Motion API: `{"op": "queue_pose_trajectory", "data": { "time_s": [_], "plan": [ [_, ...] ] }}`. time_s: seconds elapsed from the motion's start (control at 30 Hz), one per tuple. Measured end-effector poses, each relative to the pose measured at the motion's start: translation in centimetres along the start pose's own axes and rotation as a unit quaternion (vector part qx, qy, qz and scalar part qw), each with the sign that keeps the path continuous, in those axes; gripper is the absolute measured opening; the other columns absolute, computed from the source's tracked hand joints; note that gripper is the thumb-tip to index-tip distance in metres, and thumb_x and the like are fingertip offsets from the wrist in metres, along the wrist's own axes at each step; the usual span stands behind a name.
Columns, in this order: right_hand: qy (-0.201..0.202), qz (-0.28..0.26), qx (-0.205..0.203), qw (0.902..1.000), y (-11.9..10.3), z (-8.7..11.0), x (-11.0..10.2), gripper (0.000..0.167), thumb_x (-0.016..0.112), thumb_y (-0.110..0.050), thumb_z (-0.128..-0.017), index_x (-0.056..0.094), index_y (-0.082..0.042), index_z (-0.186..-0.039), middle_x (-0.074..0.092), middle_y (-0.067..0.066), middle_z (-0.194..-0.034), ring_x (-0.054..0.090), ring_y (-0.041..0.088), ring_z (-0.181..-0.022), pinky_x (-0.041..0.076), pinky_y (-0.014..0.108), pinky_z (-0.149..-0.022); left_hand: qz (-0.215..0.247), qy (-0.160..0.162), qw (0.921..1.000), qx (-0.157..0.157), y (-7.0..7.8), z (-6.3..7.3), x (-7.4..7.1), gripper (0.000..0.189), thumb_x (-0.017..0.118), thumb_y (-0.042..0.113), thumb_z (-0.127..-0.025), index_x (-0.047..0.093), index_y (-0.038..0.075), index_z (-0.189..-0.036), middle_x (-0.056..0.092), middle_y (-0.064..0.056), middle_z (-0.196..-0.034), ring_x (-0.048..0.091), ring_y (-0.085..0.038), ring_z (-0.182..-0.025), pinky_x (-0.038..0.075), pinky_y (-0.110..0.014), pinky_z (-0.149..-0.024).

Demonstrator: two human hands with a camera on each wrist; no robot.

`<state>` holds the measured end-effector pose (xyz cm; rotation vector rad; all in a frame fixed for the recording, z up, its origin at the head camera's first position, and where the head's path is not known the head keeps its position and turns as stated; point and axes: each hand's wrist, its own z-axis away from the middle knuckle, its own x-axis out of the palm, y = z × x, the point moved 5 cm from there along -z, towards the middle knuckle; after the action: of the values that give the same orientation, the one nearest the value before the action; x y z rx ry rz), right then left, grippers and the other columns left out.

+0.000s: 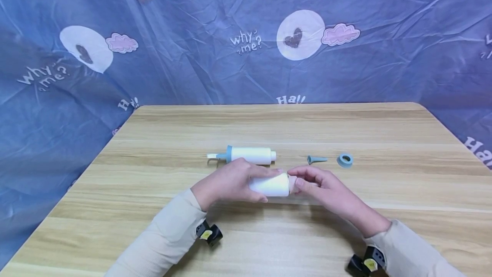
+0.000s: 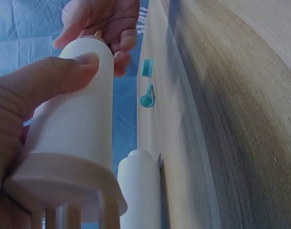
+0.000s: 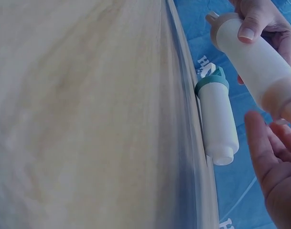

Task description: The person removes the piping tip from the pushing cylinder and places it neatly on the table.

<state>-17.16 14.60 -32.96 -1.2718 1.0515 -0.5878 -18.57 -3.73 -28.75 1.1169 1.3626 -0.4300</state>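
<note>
A white tube point(image 1: 270, 184) with a beige end cap point(image 2: 64, 179) lies in the grip of my left hand point(image 1: 234, 181), the thumb pressed along its side. Several beige prongs stick out behind the cap in the left wrist view. A translucent, pinkish nozzle point(image 3: 289, 112) forms its right end. My right hand point(image 1: 328, 187) holds its curled fingers and thumb around that nozzle; their exact contact is partly hidden. Just beyond the left hand, a second white tube point(image 1: 253, 155) with a teal collar point(image 1: 229, 154) lies on the table.
A small teal cone point(image 1: 317, 159) and a teal ring point(image 1: 345, 160) lie on the wooden table point(image 1: 153, 131) beyond the right hand. Behind the table hangs a blue printed cloth point(image 1: 215, 67).
</note>
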Motion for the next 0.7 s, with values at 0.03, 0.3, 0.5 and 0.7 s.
{"op": "queue_pose_trajectory", "data": {
  "time_s": [0.03,0.3,0.5,0.7],
  "plan": [
    [-0.013,-0.013,0.002,0.9998,0.06,-0.04,0.09,0.038,0.047,-0.018,-0.097,0.049,0.009,-0.123,0.061,0.019,-0.105,0.063,0.016,-0.089,0.053,0.030,-0.078,0.001,0.000,1.0000,-0.001,0.02,0.01,0.00,0.059,0.080,0.024,-0.071,0.059,0.012,-0.125,0.065,-0.003,-0.116,0.063,-0.011,-0.092,0.048,-0.019,-0.078],
    [-0.063,-0.059,0.013,0.9962,0.26,-0.15,0.48,0.040,0.042,-0.018,-0.099,0.047,0.016,-0.119,0.062,0.024,-0.091,0.064,0.018,-0.074,0.055,0.033,-0.067,0.000,-0.006,0.9999,-0.009,0.17,0.10,0.09,0.059,0.080,0.024,-0.071,0.060,0.013,-0.125,0.066,-0.003,-0.114,0.064,-0.011,-0.088,0.048,-0.018,-0.075],
    [-0.050,-0.045,0.019,0.9975,0.40,-0.13,0.35,0.036,0.049,-0.016,-0.096,0.050,0.013,-0.118,0.062,0.022,-0.092,0.064,0.018,-0.076,0.056,0.034,-0.069,-0.001,-0.010,0.9999,-0.004,0.22,0.06,0.15,0.059,0.079,0.025,-0.071,0.059,0.013,-0.125,0.065,-0.003,-0.115,0.064,-0.012,-0.095,0.049,-0.019,-0.078],
    [-0.032,-0.020,0.020,0.9991,0.44,-0.16,0.21,0.036,0.058,-0.016,-0.091,0.053,0.008,-0.118,0.063,0.018,-0.099,0.064,0.015,-0.084,0.054,0.030,-0.075,0.002,-0.013,0.9998,-0.012,0.13,0.07,0.17,0.059,0.079,0.025,-0.071,0.059,0.014,-0.126,0.065,-0.001,-0.116,0.063,-0.010,-0.095,0.048,-0.020,-0.078]
  ]
}}
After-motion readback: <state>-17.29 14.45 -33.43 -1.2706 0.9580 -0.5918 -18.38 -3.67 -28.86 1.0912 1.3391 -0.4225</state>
